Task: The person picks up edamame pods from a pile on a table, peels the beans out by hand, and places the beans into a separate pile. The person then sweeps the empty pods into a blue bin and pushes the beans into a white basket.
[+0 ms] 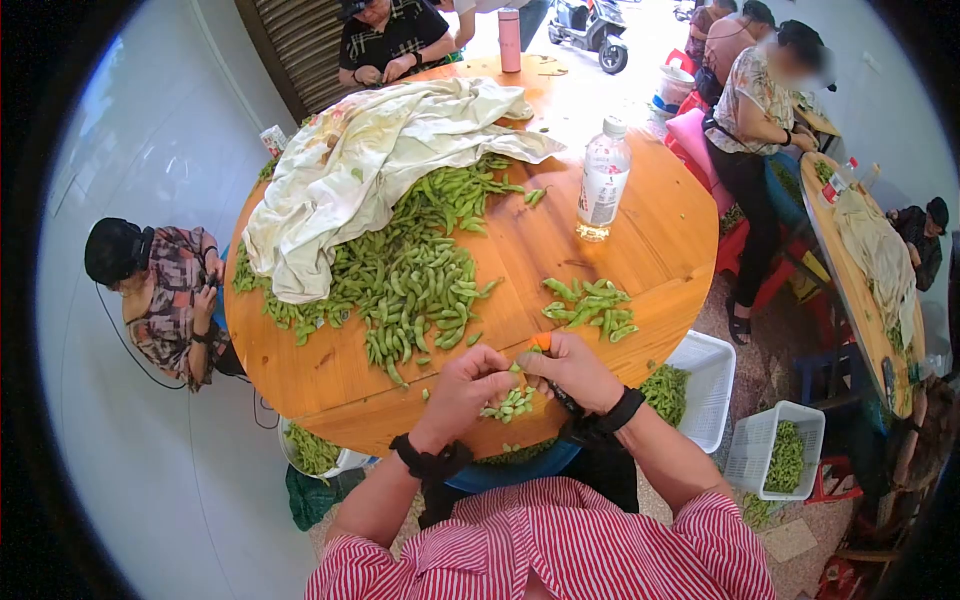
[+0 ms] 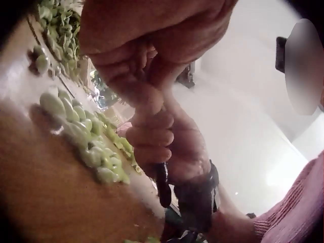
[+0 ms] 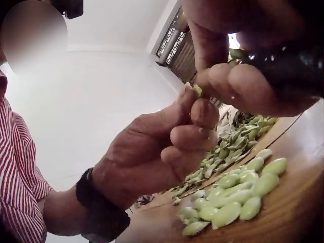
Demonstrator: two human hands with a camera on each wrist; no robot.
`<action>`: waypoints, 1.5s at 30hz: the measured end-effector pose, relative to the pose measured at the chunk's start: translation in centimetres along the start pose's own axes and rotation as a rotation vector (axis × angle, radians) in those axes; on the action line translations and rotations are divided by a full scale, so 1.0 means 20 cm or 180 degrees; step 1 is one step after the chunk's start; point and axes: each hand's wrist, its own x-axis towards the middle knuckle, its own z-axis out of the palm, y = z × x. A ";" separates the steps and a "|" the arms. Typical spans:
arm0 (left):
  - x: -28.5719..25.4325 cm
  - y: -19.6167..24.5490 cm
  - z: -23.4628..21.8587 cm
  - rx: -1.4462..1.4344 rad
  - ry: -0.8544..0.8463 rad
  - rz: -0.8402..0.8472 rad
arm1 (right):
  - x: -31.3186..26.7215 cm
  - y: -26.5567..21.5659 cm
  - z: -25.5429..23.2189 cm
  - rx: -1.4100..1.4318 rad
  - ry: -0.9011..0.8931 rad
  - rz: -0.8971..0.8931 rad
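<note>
My left hand (image 1: 468, 388) pinches a small green bean pod (image 3: 197, 91) between thumb and forefinger, its other fingers curled. Right beside it, my right hand (image 1: 575, 372) grips a slim black-handled tool (image 2: 163, 185); its working end is hidden by the fingers. An orange piece (image 1: 541, 341) shows at the top of this hand. Fingertips of both hands meet around the pod. Below them, a small heap of shelled green beans (image 3: 238, 192) lies on the wooden table (image 1: 520, 270). A few unshelled pods (image 1: 590, 305) lie just beyond the right hand.
A large pile of pods (image 1: 420, 280) sits partly under a stained white cloth (image 1: 370, 170). A drink bottle (image 1: 604, 180) and a pink flask (image 1: 509, 40) stand farther back. White baskets (image 1: 712, 385) are at the right. People sit around this table and another one.
</note>
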 end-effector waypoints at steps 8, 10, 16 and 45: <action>0.02 0.01 0.00 -0.1145 -0.0057 -0.0111 | 0.00 -0.02 0.07 0.0792 0.0057 -0.0007; 0.03 0.00 -0.01 -0.1756 -0.0375 -0.0172 | 0.01 -0.01 0.07 0.0934 -0.0047 -0.0037; 0.01 0.03 0.04 0.0015 0.0241 0.0353 | 0.00 -0.01 0.07 0.0496 0.0186 -0.0053; 0.07 -0.07 0.03 0.0712 0.0497 0.0287 | 0.03 0.09 0.05 -0.1447 0.0811 -0.0739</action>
